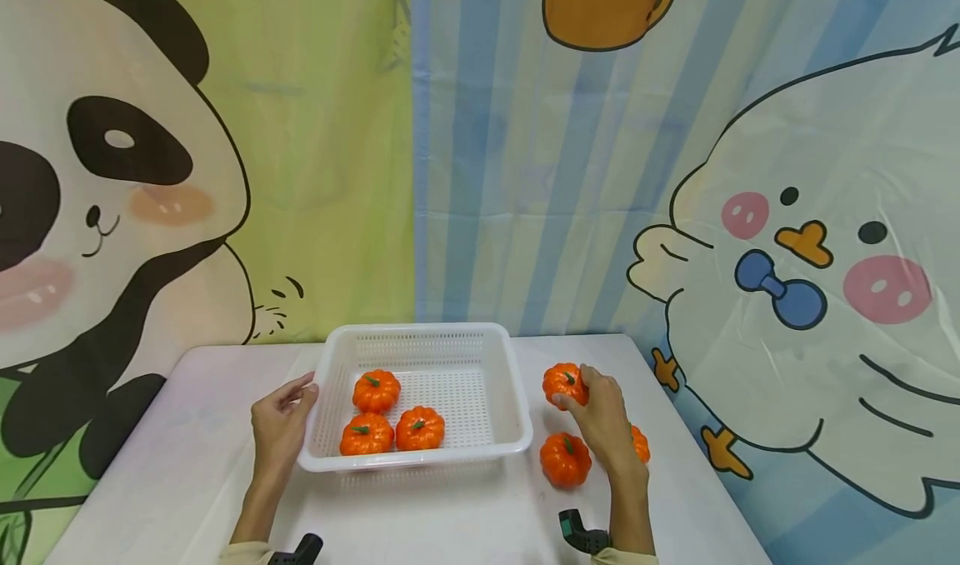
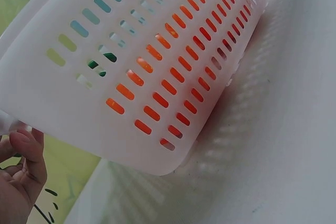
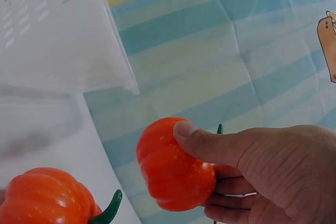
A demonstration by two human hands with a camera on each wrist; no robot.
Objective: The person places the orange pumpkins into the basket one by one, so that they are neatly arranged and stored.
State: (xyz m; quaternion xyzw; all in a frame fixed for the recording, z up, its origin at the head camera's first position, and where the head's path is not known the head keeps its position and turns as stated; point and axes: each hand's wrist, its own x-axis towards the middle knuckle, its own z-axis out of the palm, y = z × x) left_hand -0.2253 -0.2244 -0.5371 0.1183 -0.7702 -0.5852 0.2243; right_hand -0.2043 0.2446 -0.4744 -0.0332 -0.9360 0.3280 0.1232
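Observation:
A white perforated plastic basket (image 1: 480,398) stands on the table with three small orange pumpkins inside, one of them a pumpkin (image 1: 420,428) near its front wall. My left hand (image 1: 281,423) grips the basket's left rim between thumb and fingers, as the left wrist view also shows at the basket's corner (image 2: 131,153). To the right of the basket, my right hand (image 1: 603,419) holds a pumpkin (image 3: 176,166) with the thumb on one side and fingers on the other. Below that hand sits another pumpkin (image 1: 566,461); one more pumpkin (image 1: 641,444) is partly hidden behind the wrist.
The white table (image 1: 420,515) ends at a curtain (image 1: 487,173) printed with cartoon animals, right behind the basket. Dark wrist devices (image 1: 583,533) show on both forearms at the table's near side.

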